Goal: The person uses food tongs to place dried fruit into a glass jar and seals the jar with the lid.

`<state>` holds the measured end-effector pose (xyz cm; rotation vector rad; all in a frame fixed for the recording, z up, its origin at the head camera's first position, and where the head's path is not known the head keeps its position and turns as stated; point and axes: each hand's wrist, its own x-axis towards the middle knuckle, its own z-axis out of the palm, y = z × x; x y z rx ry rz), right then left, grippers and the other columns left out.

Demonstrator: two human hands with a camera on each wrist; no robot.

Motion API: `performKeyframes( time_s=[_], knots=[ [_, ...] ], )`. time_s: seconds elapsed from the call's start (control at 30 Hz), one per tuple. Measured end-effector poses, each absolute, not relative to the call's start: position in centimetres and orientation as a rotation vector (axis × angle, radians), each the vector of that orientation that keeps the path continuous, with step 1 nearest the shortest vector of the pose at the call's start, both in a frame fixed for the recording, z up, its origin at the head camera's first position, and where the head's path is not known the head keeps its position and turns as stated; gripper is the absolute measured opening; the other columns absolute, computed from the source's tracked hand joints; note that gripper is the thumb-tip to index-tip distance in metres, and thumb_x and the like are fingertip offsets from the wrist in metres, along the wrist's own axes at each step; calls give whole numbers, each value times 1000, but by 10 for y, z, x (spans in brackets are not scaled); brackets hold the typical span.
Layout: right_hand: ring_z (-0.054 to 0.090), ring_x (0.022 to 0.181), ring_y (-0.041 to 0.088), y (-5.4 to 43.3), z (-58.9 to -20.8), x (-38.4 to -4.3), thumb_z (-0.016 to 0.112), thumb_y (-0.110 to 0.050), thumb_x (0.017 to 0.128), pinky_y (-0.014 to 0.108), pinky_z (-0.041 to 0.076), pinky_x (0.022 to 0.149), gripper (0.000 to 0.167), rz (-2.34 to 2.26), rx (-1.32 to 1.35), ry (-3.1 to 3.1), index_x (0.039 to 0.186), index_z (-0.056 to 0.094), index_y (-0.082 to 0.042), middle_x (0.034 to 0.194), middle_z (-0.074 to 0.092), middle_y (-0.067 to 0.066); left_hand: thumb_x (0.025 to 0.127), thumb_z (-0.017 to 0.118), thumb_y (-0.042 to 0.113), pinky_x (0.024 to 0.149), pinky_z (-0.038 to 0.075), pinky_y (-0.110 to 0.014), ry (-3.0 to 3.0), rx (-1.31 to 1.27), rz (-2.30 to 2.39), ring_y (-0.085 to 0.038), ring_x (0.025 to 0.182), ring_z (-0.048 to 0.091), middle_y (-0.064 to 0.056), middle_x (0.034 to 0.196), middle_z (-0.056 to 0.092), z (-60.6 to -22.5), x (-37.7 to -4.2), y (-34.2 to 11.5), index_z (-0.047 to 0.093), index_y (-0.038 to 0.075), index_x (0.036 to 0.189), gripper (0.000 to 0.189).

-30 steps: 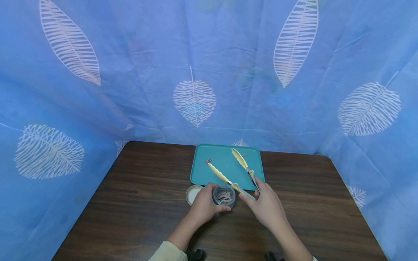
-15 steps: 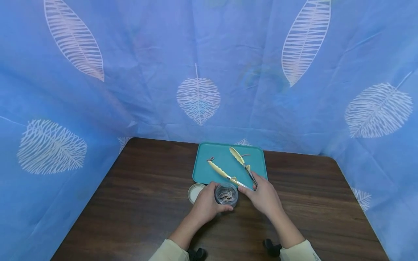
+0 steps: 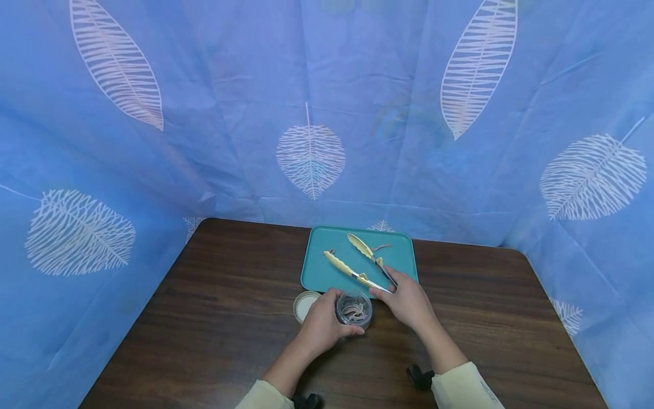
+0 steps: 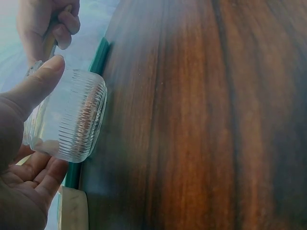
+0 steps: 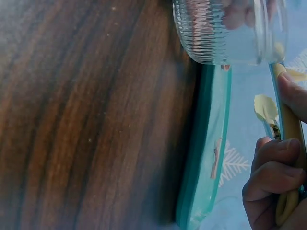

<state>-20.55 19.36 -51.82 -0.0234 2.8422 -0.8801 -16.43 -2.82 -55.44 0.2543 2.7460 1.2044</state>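
My left hand [image 3: 321, 325] grips a clear ribbed jar [image 3: 368, 318] with the thumb on the near side and fingers on the far side. Thin pinkish-brown strips lie at the bottom of the jar, whose mouth is uncovered. My right hand [image 3: 407, 302] holds tongs [image 3: 341, 264] with pale yellow scalloped tips and metal arms. The tongs are spread, tips over the teal tray [image 3: 313, 275], with nothing between them. One pinkish strip [image 3: 383, 246] is on the tray to the right of the tips; another strip [image 3: 332, 251] shows partly behind the left tip.
A round lid [image 3: 305, 307] with a white inside lies on the dark wooden table [image 3: 230, 318], left of the jar and beside the tray's near edge. Blue cloth [image 3: 225, 142] with white leaf prints hangs around the table's back and sides.
My right hand has shifted left with the tongs, and the tongs' arms have come closer together. The left hand keeps the jar in about the same place. The head view has shifted slightly.
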Motion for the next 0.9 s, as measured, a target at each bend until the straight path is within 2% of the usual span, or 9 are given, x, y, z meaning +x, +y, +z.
performKeyframes(
  time_s=[0.13,0.23,0.27,0.33,0.4,0.47,0.5,0.67,0.9],
  knots=[
    [52,72,20,192,-523,-212,76,-50,101,38,43,71,84,-885,-22,2813,167,42,-10,86,59,5,75,101,46,102,60,-44,2747,255,1214,-26,122,70,-7,130,73,-555,-164,-28,59,7,140,86],
    [57,77,24,191,-528,-216,76,-48,101,41,46,74,81,-862,-28,2808,167,44,-11,86,61,7,74,101,46,102,60,-44,2749,259,1220,-25,122,70,-6,130,73,-556,-165,-29,60,8,139,86],
    [63,83,27,190,-530,-217,76,-47,101,44,51,77,80,-851,-36,2811,166,45,-11,89,63,9,74,101,46,102,60,-44,2749,261,1222,-25,122,70,-6,130,73,-556,-165,-29,60,8,139,86],
    [71,105,36,189,-533,-218,76,-46,102,51,57,89,78,-820,-54,2822,165,47,-11,107,72,15,74,101,47,102,59,-43,2750,264,1224,-25,122,70,-6,130,73,-557,-165,-29,60,8,138,86],
    [67,127,45,188,-535,-219,76,-46,102,60,57,102,76,-804,-67,2824,164,48,-11,129,73,22,73,101,47,102,59,-43,2751,265,1226,-25,122,70,-6,129,73,-557,-166,-29,60,8,138,86],
    [56,145,48,186,-536,-221,76,-45,102,66,52,111,75,-784,-82,2835,163,49,-11,148,65,24,73,101,47,102,60,-43,2752,264,1226,-25,122,71,-6,130,74,-557,-166,-29,60,8,138,86],
    [54,147,48,185,-535,-222,75,-45,102,67,50,113,75,-783,-83,2833,163,49,-11,155,61,25,73,101,47,101,60,-43,2751,262,1227,-24,121,71,-6,130,74,-558,-166,-29,60,8,137,86],
    [50,151,48,182,-536,-225,74,-44,104,67,47,117,72,-755,-90,2824,163,49,-11,163,54,24,74,101,46,101,60,-43,2749,259,1231,-24,121,71,-6,130,74,-558,-165,-29,60,9,137,85],
    [52,149,49,179,-539,-232,73,-43,104,67,47,117,70,-740,-125,2834,162,51,-9,161,56,24,74,101,46,102,59,-44,2747,256,1230,-25,122,70,-6,130,74,-557,-164,-29,60,9,138,85]
  ],
)
